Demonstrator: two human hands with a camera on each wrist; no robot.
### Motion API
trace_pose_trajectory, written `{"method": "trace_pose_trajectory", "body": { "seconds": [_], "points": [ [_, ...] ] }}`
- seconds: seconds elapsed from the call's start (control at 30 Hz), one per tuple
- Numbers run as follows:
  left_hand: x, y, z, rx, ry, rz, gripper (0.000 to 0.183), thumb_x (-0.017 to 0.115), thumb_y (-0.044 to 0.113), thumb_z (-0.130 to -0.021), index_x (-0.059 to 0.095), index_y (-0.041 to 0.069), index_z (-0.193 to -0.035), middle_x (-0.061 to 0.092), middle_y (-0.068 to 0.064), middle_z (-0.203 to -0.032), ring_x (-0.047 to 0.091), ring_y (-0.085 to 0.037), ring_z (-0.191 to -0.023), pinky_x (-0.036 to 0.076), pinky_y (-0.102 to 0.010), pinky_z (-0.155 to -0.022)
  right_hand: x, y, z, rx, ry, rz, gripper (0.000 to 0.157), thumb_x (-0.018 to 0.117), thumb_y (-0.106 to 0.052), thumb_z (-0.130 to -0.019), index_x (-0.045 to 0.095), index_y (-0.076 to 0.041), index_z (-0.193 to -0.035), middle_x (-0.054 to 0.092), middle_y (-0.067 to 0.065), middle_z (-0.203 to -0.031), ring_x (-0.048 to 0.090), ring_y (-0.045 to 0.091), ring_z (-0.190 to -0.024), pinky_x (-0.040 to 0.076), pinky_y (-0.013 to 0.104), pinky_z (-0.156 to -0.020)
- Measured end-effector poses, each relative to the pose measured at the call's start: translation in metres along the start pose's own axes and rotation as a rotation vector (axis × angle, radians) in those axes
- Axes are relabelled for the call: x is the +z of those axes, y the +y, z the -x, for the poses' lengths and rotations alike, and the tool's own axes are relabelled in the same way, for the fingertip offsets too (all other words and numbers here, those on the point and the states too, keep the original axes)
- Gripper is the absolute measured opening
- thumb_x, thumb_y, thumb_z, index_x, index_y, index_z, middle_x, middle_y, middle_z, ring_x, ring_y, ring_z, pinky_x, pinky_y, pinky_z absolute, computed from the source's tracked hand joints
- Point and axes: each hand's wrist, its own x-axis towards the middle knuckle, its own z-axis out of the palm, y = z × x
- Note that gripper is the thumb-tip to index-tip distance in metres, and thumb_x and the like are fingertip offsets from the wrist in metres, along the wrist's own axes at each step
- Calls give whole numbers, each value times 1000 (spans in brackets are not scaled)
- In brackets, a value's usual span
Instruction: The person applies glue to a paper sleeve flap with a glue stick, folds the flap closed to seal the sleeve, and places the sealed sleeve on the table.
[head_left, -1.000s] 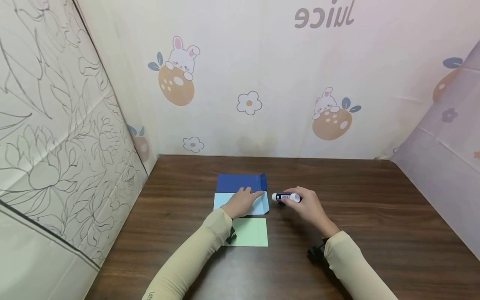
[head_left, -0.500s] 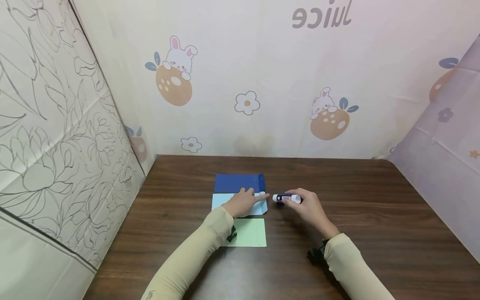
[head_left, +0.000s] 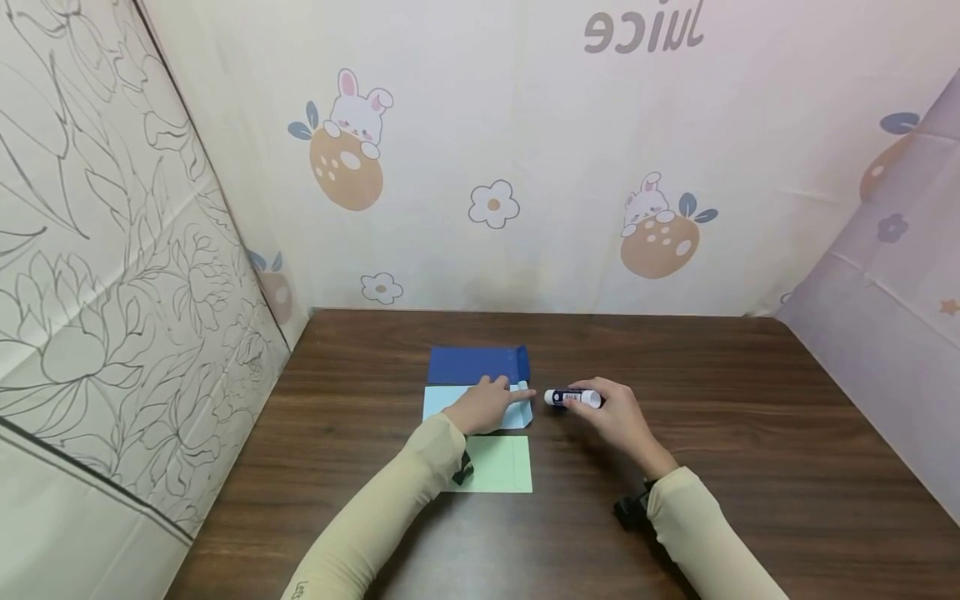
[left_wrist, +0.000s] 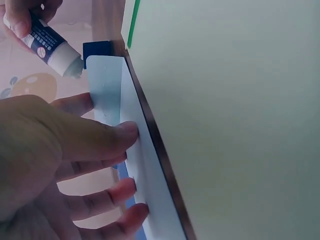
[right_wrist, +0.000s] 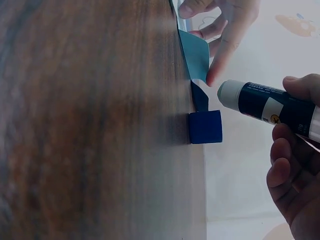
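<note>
My left hand (head_left: 482, 406) rests with spread fingers on a light blue envelope (head_left: 520, 417), pressing it to the table. In the left wrist view, its thumb (left_wrist: 125, 134) lies near the fold of the envelope's raised flap (left_wrist: 106, 85). The index finger (right_wrist: 218, 62) extends past that flap, seen in the right wrist view. My right hand (head_left: 617, 414) grips an uncapped glue stick (head_left: 572, 398) between thumb and fingers. Its pale open end (right_wrist: 229, 94) points at the flap, a short gap away.
Behind the light blue envelope lies a dark blue envelope (head_left: 476, 365) with its flap to the right. A light green envelope (head_left: 506, 464) sits nearer me, partly under my left forearm. A small dark blue square piece (right_wrist: 205, 127) stands near the flap. Patterned cloth walls enclose the wooden table (head_left: 712, 400).
My left index finger has stretched out to the right over the light blue envelope's end, and the flap there now stands up. The right hand with the glue stick has hardly moved.
</note>
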Motion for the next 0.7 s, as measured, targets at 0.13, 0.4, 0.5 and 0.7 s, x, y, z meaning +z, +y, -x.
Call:
{"method": "trace_pose_trajectory", "body": {
  "seconds": [0.13,0.4,0.5,0.7],
  "points": [
    [4,-6,1,-7,29,96,66,53,-6,-94,44,34,-146,55,-7,-137,55,-26,-117,51,-37,-93,0,0,0,12,-7,2,26,77,-24,-84,74,-6,-102,72,12,-96,58,17,-75,46,22,-60],
    [9,-17,4,39,74,198,44,53,34,-101,51,22,-143,57,-6,-139,52,-25,-129,36,-42,-113,0,0,0,7,3,-3,24,78,-21,-83,74,-6,-100,72,11,-92,56,15,-71,45,22,-57],
    [8,-17,6,32,89,235,44,50,39,-101,54,18,-139,58,-7,-137,51,-27,-130,32,-44,-115,0,1,0,9,4,-8,24,78,-22,-83,74,-6,-100,72,11,-92,55,15,-71,45,22,-57],
    [7,-16,9,12,133,225,35,56,33,-99,65,13,-126,64,-6,-124,56,-23,-116,41,-38,-105,2,4,-1,13,-6,-9,24,77,-24,-84,74,-7,-101,72,11,-94,56,15,-73,45,22,-59]
  ]
}}
